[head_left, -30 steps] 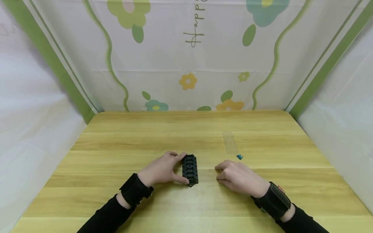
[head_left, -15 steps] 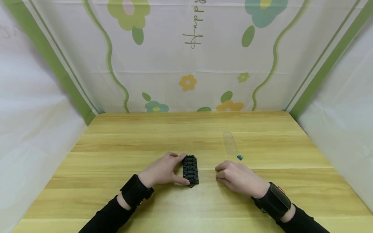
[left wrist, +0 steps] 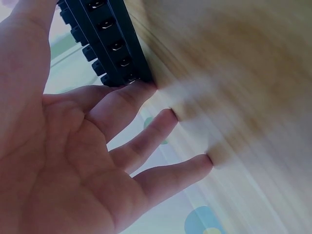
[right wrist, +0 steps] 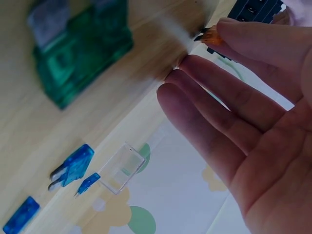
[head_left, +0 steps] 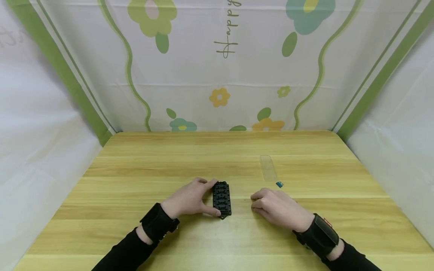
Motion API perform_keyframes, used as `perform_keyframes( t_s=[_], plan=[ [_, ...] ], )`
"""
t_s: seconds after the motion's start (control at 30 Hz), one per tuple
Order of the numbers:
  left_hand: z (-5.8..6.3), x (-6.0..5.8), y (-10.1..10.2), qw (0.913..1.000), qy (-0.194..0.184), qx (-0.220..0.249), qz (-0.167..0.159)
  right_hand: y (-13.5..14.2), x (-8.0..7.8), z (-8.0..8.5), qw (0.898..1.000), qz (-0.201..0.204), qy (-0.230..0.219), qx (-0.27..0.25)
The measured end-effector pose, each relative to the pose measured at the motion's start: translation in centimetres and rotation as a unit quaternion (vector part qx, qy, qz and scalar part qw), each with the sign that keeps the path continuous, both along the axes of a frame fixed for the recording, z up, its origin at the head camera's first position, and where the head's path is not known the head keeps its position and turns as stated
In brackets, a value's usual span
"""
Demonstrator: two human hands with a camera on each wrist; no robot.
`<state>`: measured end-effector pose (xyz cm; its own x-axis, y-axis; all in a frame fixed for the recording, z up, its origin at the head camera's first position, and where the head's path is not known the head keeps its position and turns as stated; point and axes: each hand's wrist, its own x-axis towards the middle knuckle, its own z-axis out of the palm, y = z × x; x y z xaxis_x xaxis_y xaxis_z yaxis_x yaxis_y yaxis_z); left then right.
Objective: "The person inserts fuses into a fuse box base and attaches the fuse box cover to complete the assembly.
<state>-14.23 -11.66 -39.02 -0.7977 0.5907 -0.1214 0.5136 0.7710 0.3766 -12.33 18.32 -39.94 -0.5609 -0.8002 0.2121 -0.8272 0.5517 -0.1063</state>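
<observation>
In the head view my left hand (head_left: 191, 197) grips a black fuse block (head_left: 222, 199) by its two ends, with the thumb at the near end and a finger at the far end. In the left wrist view other fingertips touch the tabletop. To the right, my right hand (head_left: 276, 207) is low over the table, apart from the block. The right wrist view shows its thumb and index finger pinching a small orange blade fuse (right wrist: 210, 36), whose metal prongs point away from the hand. In the head view that fuse is hidden by the fingers.
Beyond my right hand lie a blue blade fuse (head_left: 279, 184) and a clear plastic cover (head_left: 268, 168). The right wrist view adds a green fuse (right wrist: 87, 46) close to the camera and more blue fuses (right wrist: 75, 165). White patterned cloth (head_left: 190, 67) encloses the wooden table (head_left: 152, 162).
Both hands keep their places, and the block stays in my left hand. Only a slight shift of the head camera's view shows.
</observation>
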Motion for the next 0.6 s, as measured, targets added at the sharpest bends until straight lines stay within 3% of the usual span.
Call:
perform_keyframes(
  t_s=[0.6],
  plan=[
    [0.14,0.26,0.07,0.9999,-0.01,0.0,0.005,-0.15,-0.13,-0.07,1.0,-0.002,0.006,-0.026]
  ],
)
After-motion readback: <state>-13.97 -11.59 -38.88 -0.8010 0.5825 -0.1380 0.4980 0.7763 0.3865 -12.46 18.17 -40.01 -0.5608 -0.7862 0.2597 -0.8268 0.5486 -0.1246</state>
